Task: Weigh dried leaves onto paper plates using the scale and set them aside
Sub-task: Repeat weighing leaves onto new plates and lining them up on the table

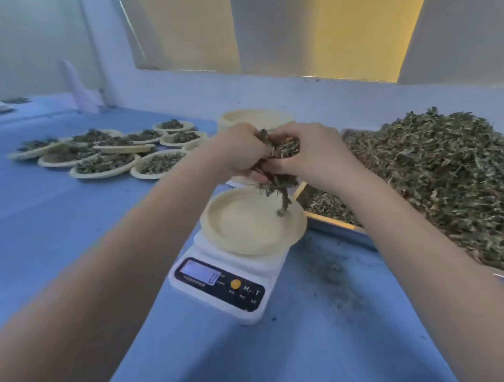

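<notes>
Left hand (241, 149) and right hand (308, 153), frame centre, fingers curled round one clump of dried leaves (279, 151), directly above the empty paper plate (252, 223) on the scale (225, 280): so strands drop inside the rim. Filled plates (107, 151) at left; leaf pile (438, 177) at right.

Matt paper plate (243, 222), glossy white plastic scale (225, 280), smooth blue table (68, 210), dry crinkled leaves (439, 168)

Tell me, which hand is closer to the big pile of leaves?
Right. The right hand holds a clump of leaves just beside the big pile. The left hand also holds the clump, farther from the pile.
</notes>
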